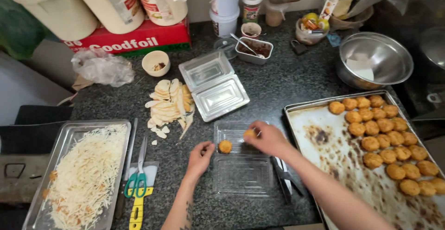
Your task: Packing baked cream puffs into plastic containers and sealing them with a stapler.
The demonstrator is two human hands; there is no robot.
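Two round, golden-brown fried balls are at the open clear plastic clamshell box (241,158) on the dark speckled stone counter (287,79): one ball (225,146) lies in the left part of the upper half, and the second ball (250,132) is pinched between the fingertips of the right hand (268,139), just over the same half. The left hand (200,155) rests at the left edge of the box with fingers loosely curled and closed on nothing, close beside the first ball. I judge that the thin, light plastic could slide or tip if the left hand lets go while the other presses down, and the crumbly crust could break if the pinch is too hard. The ball may also roll, because the floor of the box is smooth and glossy. To the right stands a large, stained metal baking tray (324,142) with many more rough, crusty balls (387,139) in rows; a sleeve or forearm passing over its rim could knock them. Left of the box lie green-handled scissors (136,181), and further left a shallow metal tray (67,132) with shredded white cheese (88,174), soft and stringy.
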